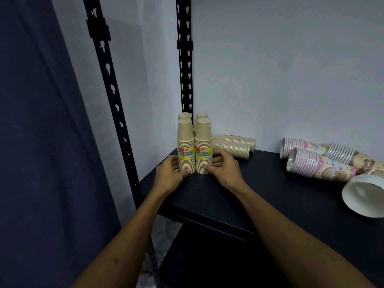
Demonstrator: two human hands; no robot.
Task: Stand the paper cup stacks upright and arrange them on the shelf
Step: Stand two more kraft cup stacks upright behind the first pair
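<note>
Several tan paper cup stacks stand upright in the shelf's back left corner, two in front and two behind. My left hand (171, 171) grips the base of the front left stack (185, 142), thumb in front. My right hand (223, 167) grips the base of the front right stack (203, 142) the same way. Both front stacks carry yellow labels. Two more tan stacks (234, 146) lie on their sides just right of the upright group. Pink patterned stacks (318, 163) and a grey striped stack (340, 152) lie on their sides at the right.
The dark shelf board (259, 194) runs from the corner to the right edge of view. Black slotted uprights (185, 59) stand at the left and back corner. A large white cup (365, 198) lies at the right edge, mouth toward me. A dark curtain (37, 121) hangs left.
</note>
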